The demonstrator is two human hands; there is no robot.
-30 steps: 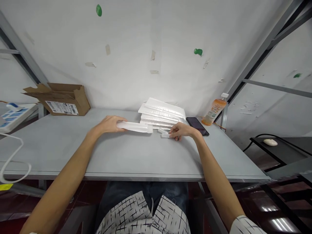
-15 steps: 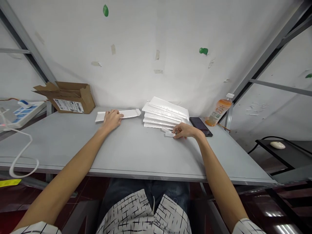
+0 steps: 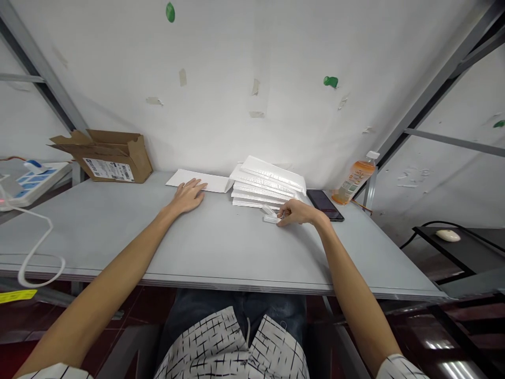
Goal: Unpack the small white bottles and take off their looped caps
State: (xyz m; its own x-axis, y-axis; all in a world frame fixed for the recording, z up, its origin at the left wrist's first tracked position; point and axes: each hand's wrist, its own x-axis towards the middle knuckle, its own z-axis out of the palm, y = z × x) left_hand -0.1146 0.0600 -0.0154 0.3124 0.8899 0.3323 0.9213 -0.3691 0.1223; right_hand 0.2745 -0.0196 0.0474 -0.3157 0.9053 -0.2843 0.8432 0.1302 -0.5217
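Taped white wall (image 3: 236,68) backs our grey tabletop (image 3: 98,242). Our right hand (image 3: 298,213) pinches a clear plastic piece (image 3: 270,218) beside stacked white mailers (image 3: 268,184); our left hand (image 3: 187,196) lies open by a white envelope (image 3: 199,181).

Grey table (image 3: 94,237) here, with a stack of white mailers (image 3: 268,184) in the middle, a flat white envelope (image 3: 197,181) just left of it and a phone (image 3: 324,204) just right. Cardboard box (image 3: 114,163) sits back left, orange bottle (image 3: 353,184) back right, plus a small clear piece (image 3: 270,217), can't really tell what it is.
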